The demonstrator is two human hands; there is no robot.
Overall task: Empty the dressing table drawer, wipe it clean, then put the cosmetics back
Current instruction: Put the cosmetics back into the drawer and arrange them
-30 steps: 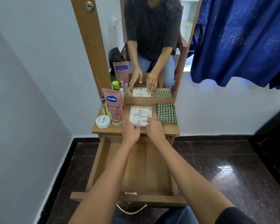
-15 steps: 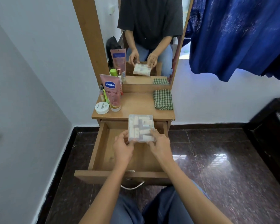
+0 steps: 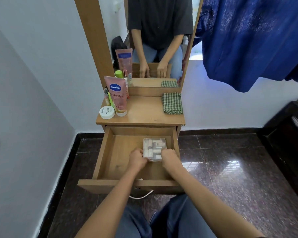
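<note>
Head view: put-back step under way. Left hand (image 3: 137, 158) and right hand (image 3: 169, 158) each grip an end of the clear cosmetics box (image 3: 153, 149), low in the open drawer (image 3: 102, 157), right of centre; whether it touches the floor is unclear. Tube (image 3: 117, 96), jar (image 3: 107, 112), cloth (image 3: 172, 103) on the bench (image 3: 144, 112). Next: let go, fetch the tube.

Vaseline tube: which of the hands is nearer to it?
Left. The left hand is in the drawer below the Vaseline tube; the right hand is farther right.
</note>
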